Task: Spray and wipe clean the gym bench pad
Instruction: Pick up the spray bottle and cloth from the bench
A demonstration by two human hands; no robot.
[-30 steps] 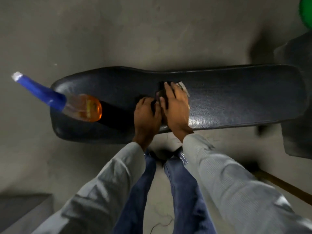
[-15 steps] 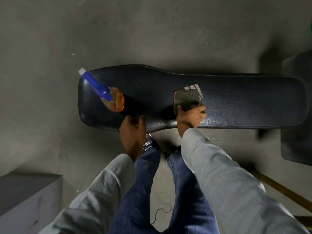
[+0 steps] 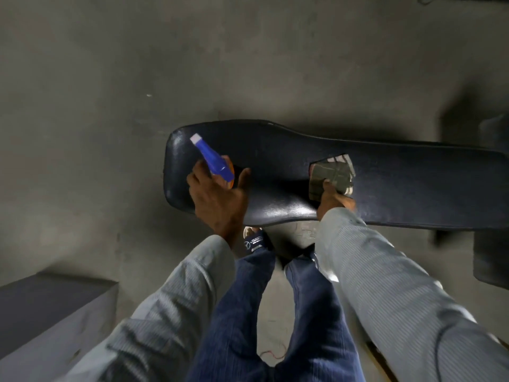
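The black gym bench pad [image 3: 399, 183] runs across the middle of the view, its wider end at the left. A spray bottle [image 3: 213, 161] with a blue head and orange liquid stands on that left end. My left hand [image 3: 220, 199] is at the bottle, fingers spread around its base, not clearly closed on it. My right hand [image 3: 334, 199] rests near the pad's front edge and grips a folded grey-green cloth [image 3: 330, 176] that lies on the pad.
Bare concrete floor [image 3: 137, 78] surrounds the bench. A grey block [image 3: 52, 307] sits at the lower left. Dark padded equipment [image 3: 493, 257] stands at the right edge. My legs in blue jeans [image 3: 248, 312] are right below the bench.
My head has risen, so the bench looks smaller. My left hand left the cloth and moved left to the spray bottle. My right hand pulled back and now holds the cloth alone.
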